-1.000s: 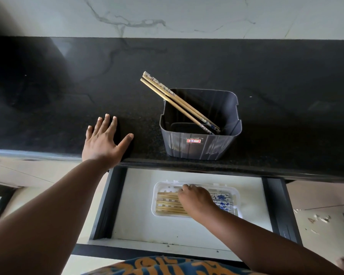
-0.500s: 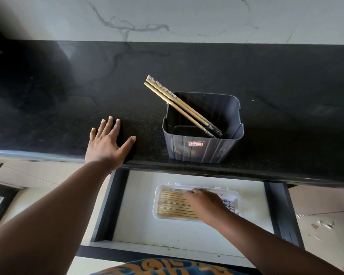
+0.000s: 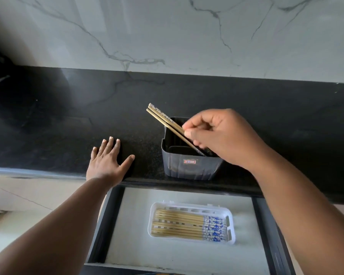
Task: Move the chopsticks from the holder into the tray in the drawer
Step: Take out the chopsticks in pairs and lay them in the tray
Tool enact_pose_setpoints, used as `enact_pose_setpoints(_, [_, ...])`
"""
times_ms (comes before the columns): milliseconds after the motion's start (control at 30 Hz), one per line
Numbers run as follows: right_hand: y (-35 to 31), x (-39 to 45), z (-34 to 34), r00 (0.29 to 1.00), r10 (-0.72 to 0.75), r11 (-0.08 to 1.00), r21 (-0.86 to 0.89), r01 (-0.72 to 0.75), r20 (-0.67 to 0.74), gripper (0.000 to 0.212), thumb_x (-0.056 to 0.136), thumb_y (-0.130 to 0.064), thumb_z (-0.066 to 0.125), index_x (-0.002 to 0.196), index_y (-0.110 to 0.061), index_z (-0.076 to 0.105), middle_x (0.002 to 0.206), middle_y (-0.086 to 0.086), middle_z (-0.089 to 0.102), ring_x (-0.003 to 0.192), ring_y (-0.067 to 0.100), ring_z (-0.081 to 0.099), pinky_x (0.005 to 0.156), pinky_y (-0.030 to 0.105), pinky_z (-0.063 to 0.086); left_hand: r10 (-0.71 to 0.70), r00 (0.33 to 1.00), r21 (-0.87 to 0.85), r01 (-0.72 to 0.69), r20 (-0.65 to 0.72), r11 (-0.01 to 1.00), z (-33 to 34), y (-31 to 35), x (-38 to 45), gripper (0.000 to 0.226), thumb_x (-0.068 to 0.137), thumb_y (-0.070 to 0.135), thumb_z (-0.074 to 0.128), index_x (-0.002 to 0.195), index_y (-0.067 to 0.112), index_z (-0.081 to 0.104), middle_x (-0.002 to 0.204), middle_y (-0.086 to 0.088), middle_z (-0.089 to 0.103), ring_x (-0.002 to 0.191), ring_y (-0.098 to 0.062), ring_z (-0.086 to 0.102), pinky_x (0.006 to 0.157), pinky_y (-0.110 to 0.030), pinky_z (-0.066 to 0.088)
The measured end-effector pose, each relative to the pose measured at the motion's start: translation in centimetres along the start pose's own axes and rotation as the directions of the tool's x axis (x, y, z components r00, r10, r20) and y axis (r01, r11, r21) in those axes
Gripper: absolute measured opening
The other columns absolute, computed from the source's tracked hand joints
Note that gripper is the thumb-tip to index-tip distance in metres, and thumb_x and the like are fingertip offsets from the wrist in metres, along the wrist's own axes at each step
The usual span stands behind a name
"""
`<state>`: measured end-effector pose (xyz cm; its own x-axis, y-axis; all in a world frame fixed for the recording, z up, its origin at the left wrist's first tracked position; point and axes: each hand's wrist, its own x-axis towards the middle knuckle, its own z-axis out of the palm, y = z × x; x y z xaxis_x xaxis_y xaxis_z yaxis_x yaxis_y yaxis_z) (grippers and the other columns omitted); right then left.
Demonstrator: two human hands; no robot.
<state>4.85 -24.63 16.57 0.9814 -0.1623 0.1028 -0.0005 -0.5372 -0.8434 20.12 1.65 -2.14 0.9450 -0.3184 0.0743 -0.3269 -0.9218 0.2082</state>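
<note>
Up from the tray (image 3: 232, 238) in the drawer (image 3: 131, 225) since a moment ago, right hand (image 3: 222, 135) now pinching the last chopsticks (image 3: 163, 119) leaning in the holder (image 3: 189, 165), left hand (image 3: 105, 161) flat and open on the counter (image 3: 68, 116); likely the final transfer.

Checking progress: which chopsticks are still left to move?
The bamboo chopsticks leaning in the dark grey plastic holder, pinched by the right hand; the others lie flat in the tray.
</note>
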Motion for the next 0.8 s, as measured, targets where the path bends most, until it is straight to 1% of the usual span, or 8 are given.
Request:
enact_pose_setpoints(67, [0.6,1.9,1.1,0.994,0.012,0.972,-0.232,-0.036,-0.105,0.005,0.08,-0.028,0.075,0.084,-0.028,0.073,0.068,-0.009,0.069,0.062,0.0,0.062,0.059,0.016,0.049,-0.002,1.0,-0.004,0.002,0.003,1.0,-0.1,0.1,-0.1,0.091,0.083,0.077,0.017,0.155,0.02,0.018,0.164,-0.001,0.008,0.15,-0.017,-0.001,0.121,-0.039,-0.004])
enact_pose_setpoints(167, [1.7,3.7,3.3,0.997,0.016,0.869,-0.493,-0.05,-0.072,0.02,0.081,-0.035,0.074,0.097,-0.024,0.07,0.088,-0.009,0.068,0.078,0.012,0.063,0.067,0.029,0.048,-0.007,1.0,-0.002,0.007,0.0,1.0,-0.2,0.2,0.0,0.092,0.082,0.076,0.018,0.155,0.02,0.019,0.164,-0.001,0.009,0.151,-0.016,0.0,0.122,-0.039,-0.002])
enact_pose_setpoints(267, [2.7,4.8,5.1,0.998,-0.012,0.756,-0.654,-0.029,-0.058,0.022,0.085,-0.036,0.069,0.099,-0.019,0.063,0.089,-0.003,0.057,0.073,0.018,0.057,0.055,0.029,0.041,-0.005,1.0,-0.012,0.005,-0.007,1.0,-0.3,0.2,0.0,0.092,0.081,0.076,0.017,0.155,0.02,0.02,0.164,-0.001,0.009,0.151,-0.016,0.0,0.122,-0.038,-0.003])
enact_pose_setpoints(367, [3.3,5.5,6.0,0.997,0.007,0.722,-0.689,-0.058,-0.077,0.019,0.087,-0.034,0.067,0.09,-0.02,0.054,0.078,-0.005,0.045,0.059,0.014,0.047,0.046,0.027,0.03,0.001,1.0,-0.019,-0.002,-0.015,1.0,-0.2,0.1,-0.1,0.091,0.082,0.076,0.017,0.155,0.02,0.019,0.163,-0.001,0.009,0.15,-0.016,-0.001,0.121,-0.038,-0.003])
enact_pose_setpoints(467, [3.5,6.0,6.1,0.996,0.019,0.702,-0.708,-0.072,-0.083,0.023,0.088,-0.034,0.065,0.083,-0.023,0.046,0.069,-0.008,0.038,0.054,0.011,0.042,0.043,0.026,0.027,0.008,1.0,-0.021,-0.008,-0.016,1.0,0.0,0.0,0.0,0.087,0.087,0.074,0.021,0.155,0.02,0.018,0.164,-0.001,0.008,0.15,-0.016,-0.001,0.122,-0.039,-0.002])
enact_pose_setpoints(600, [3.2,6.6,6.0,0.993,0.046,0.659,-0.744,-0.111,-0.107,0.015,0.092,-0.032,0.059,0.086,-0.02,0.052,0.065,-0.006,0.039,0.05,0.011,0.039,0.041,0.026,0.025,0.007,1.0,-0.034,-0.007,-0.02,0.999,0.0,-0.2,-0.1,0.086,0.088,0.074,0.022,0.155,0.02,0.018,0.164,0.0,0.007,0.15,-0.016,-0.002,0.122,-0.04,-0.003])
enact_pose_setpoints(700, [3.0,6.8,6.3,0.989,0.07,0.634,-0.76,-0.143,-0.128,0.017,0.094,-0.03,0.055,0.082,-0.021,0.047,0.062,-0.007,0.038,0.048,0.009,0.036,0.04,0.025,0.021,0.011,0.999,-0.05,-0.013,-0.03,0.999,0.0,-0.1,-0.1,0.088,0.086,0.075,0.019,0.155,0.02,0.018,0.164,-0.001,0.007,0.15,-0.016,-0.002,0.122,-0.04,-0.003])
enact_pose_setpoints(800, [2.2,6.7,6.1,0.986,0.095,0.626,-0.762,-0.164,-0.134,0.016,0.094,-0.028,0.054,0.082,-0.017,0.052,0.063,-0.005,0.041,0.05,0.012,0.038,0.041,0.027,0.023,0.017,0.999,-0.058,-0.019,-0.037,0.998,-0.1,-0.2,-0.1,0.089,0.084,0.075,0.016,0.155,0.02,0.018,0.164,-0.001,0.007,0.151,-0.017,-0.002,0.121,-0.04,-0.003])
